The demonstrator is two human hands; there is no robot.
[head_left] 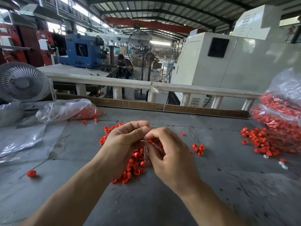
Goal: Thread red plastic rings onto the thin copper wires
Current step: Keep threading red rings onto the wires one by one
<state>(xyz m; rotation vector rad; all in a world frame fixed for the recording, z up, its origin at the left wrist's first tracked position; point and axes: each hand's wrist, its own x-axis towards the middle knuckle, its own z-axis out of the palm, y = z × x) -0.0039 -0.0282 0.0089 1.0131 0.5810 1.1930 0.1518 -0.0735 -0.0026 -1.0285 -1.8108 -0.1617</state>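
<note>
A heap of loose red plastic rings [133, 167] lies on the grey table [162, 201] under my hands. My left hand [120, 144] grips a bundle of thin copper wires [146, 152] that hangs down between both hands. My right hand [169, 154] pinches near the wire tips beside my left thumb, with a red ring [149, 140] just showing under its fingers. Whether that ring sits on a wire is hidden. More wires [193, 136] lie on the table to the right.
A pile of threaded red rings [263, 141] spills from a clear bag [281, 105] at the right. Another bag of rings [68, 110] and a white desk fan [22, 82] stand at the left. Stray rings [31, 173] dot the table. A white railing [146, 85] borders the far edge.
</note>
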